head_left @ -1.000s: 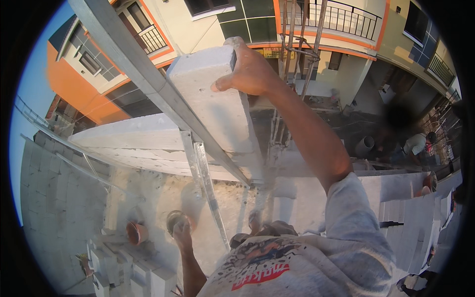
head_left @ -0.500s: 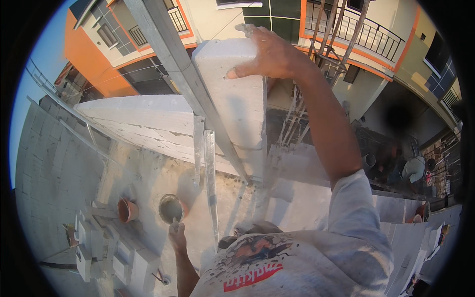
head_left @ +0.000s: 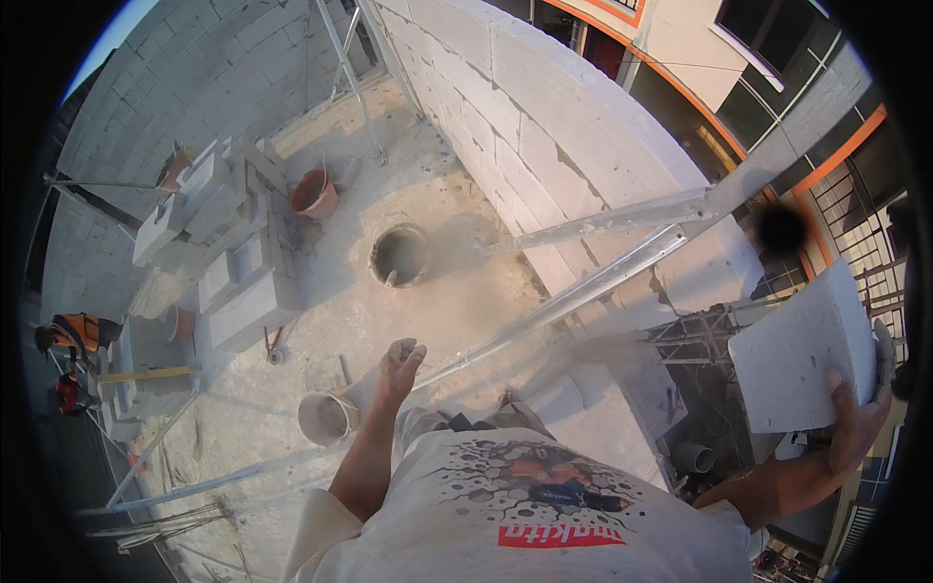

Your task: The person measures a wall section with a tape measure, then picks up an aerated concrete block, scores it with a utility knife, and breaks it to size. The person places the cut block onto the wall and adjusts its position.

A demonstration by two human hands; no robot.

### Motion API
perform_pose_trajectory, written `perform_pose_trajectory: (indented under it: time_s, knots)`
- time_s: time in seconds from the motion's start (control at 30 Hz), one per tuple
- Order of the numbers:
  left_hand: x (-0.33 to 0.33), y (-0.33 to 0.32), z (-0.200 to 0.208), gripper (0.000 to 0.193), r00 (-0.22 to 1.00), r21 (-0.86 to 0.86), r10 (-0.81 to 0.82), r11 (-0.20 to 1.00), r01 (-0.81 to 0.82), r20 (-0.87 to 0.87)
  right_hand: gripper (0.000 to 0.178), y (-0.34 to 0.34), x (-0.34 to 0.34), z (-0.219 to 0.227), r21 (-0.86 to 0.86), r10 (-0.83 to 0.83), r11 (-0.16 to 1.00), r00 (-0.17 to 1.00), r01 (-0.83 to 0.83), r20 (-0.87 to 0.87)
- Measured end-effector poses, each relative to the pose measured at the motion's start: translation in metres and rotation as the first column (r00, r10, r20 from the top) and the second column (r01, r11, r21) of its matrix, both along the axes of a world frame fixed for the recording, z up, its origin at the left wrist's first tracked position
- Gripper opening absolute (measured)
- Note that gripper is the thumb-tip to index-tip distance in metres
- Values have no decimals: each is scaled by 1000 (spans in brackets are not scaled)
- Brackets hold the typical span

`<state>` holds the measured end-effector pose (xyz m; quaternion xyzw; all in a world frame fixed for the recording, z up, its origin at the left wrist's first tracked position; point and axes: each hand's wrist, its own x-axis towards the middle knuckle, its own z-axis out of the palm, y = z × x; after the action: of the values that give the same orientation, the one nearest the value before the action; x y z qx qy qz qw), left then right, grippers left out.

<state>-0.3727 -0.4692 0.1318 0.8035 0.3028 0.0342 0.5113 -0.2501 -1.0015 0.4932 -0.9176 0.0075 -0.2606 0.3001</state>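
Note:
At the far right, my right hand (head_left: 857, 413) grips a white lightweight concrete block (head_left: 802, 355), thumb on its near face and fingers around the outer edge. The block is tilted; I cannot tell whether anything supports it from below. My left hand (head_left: 400, 363) is a loose fist in front of my body, with nothing visible in it. Beyond it on the floor stands a bucket of grey mortar (head_left: 399, 257), with a tool handle (head_left: 392, 279) at its near rim. Closer to my left forearm is a pale bucket (head_left: 328, 419).
A white block wall (head_left: 544, 146) runs along the right, with metal props (head_left: 593, 287) leaning across its near end. Stacked blocks (head_left: 255, 301) and an orange bucket (head_left: 315, 193) stand at left. A person in an orange vest (head_left: 83, 332) is farther left. Scaffolding (head_left: 695, 340) lies below the edge.
The view has swung left. My right hand has gone from the block's top to its outer edge, now lower at the right. My left hand is away from the mortar bucket.

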Motion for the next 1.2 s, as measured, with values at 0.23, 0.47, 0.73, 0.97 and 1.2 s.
perform_pose_trajectory:
  time_s: [0.23, 0.47, 0.73, 0.97, 1.2]
  knots:
    - [-19, -1, -15, 68, 951, -392, -306, 880, 268, -38, 91, 127, -46, -78, -36, 387, 901, 840, -432, -381]
    - [-72, 72, -12, 78, 979, -871, -200, 486, 74, -29, 76, 380, -72, -126, -125, 865, 138, 181, -982, -468]
    - [-204, 214, 5, 71, 984, -985, 178, 173, -4, 27, 76, 580, -132, -158, -74, 925, -292, -262, -954, -274]
    - [-262, 270, 41, 90, 904, -555, 357, 813, -177, 234, 84, 668, -135, -197, 313, 941, -142, -227, -939, -253]
    - [-201, 311, 85, 111, 937, -305, 96, 952, 12, 337, 90, 734, -84, -210, 671, 947, -69, -260, -738, -188]
